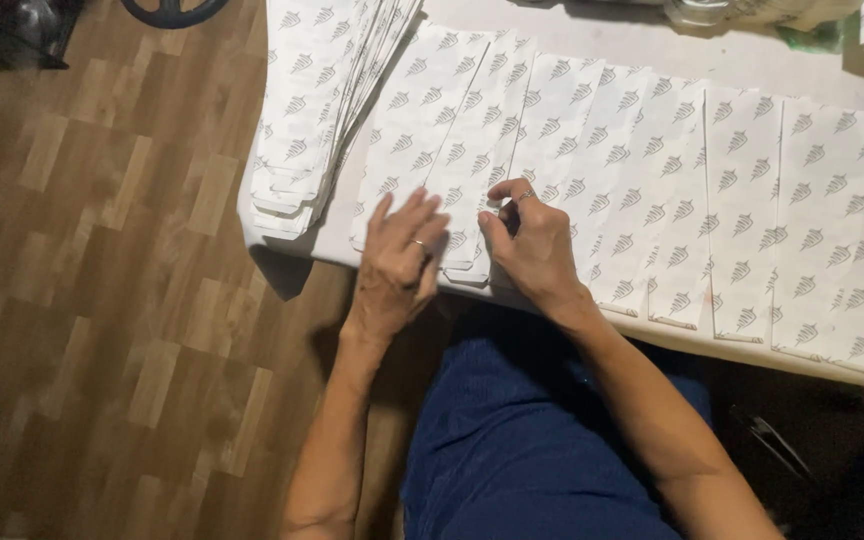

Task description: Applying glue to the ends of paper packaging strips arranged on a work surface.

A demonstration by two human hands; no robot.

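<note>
Blue cloth (532,440) over the person's lap fills the near edge of the view, with both bare forearms reaching away from it toward the counter (592,40).

On the left hand (399,262) the fingers (422,215) lie flat and close together, a ring on one of them, pressing down on the near end of a flat white paper bag (422,130) printed with small grey leaf marks. They grip nothing; the palm simply rests on the paper where it meets the near counter edge. Just beside it, the right hand (532,240) is curled, thumb and forefinger pinched together on the near edge of that same bag, right where it overlaps the next one; a ring shows on this hand too.

That bag lies lengthwise, near to far, at the left end of a long row of bags (752,200) of the same kind, overlapping side by side and running off to the right along the counter. Further left, a tall fanned stack of bags (307,110) sits at the counter's left edge, partly overhanging it. Beyond that, on the left, is wood-pattern flooring (102,250).
</note>
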